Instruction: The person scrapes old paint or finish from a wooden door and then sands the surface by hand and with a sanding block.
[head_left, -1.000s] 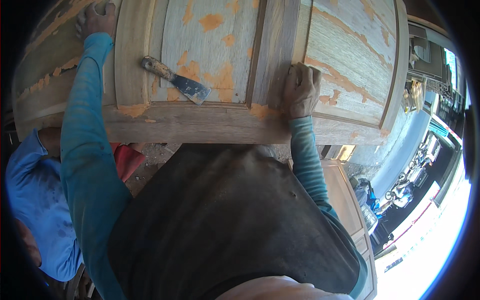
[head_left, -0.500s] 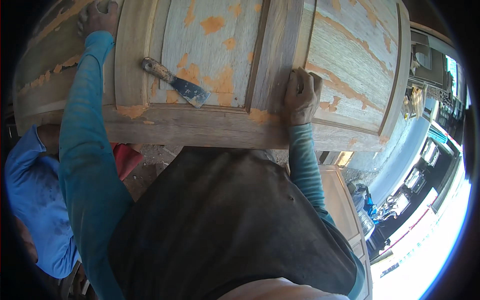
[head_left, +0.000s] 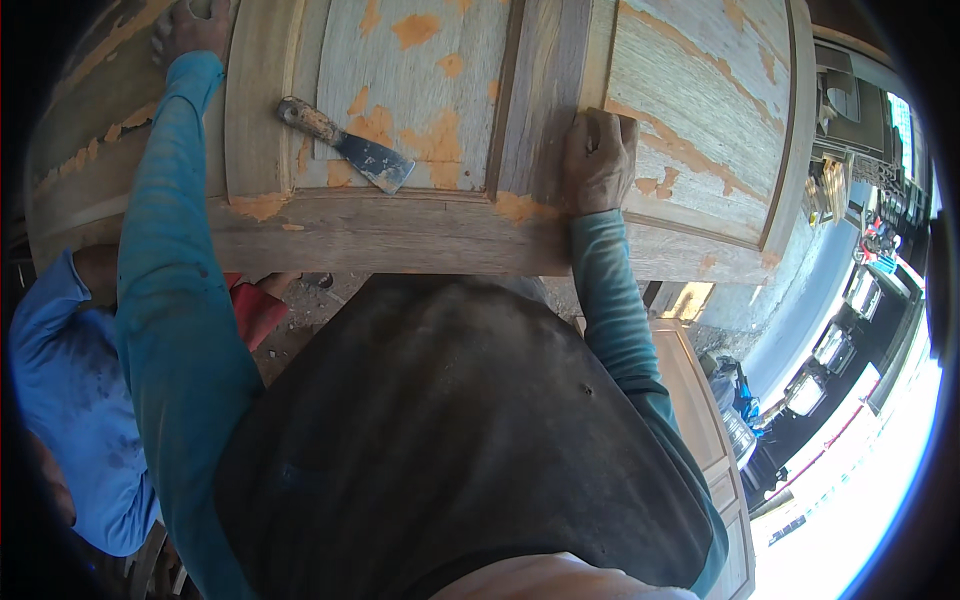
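Note:
A wooden panel door (head_left: 400, 232) with orange filler patches lies in front of me. My left hand (head_left: 192, 32) is on its far left part, at the picture's upper edge, with fingers bent and closed against the wood. My right hand (head_left: 600, 165) rests in a closed curl on the upright rail between two panels; whatever it may hold is hidden under the fingers. Between my hands a putty knife (head_left: 345, 145) with a worn wooden handle and a stained blade lies loose on the door, touched by neither hand.
Close on my left is another person in a blue shirt (head_left: 80, 400), with red cloth (head_left: 258, 312) beside them. A second wooden door (head_left: 690, 400) leans low on the right. Beyond are a pale blue surface (head_left: 800, 300), stacked wood pieces (head_left: 830, 190) and bright daylight.
The door and putty knife sit slightly higher in the picture, as my view has shifted. Both hands stay at about the same places on the wood.

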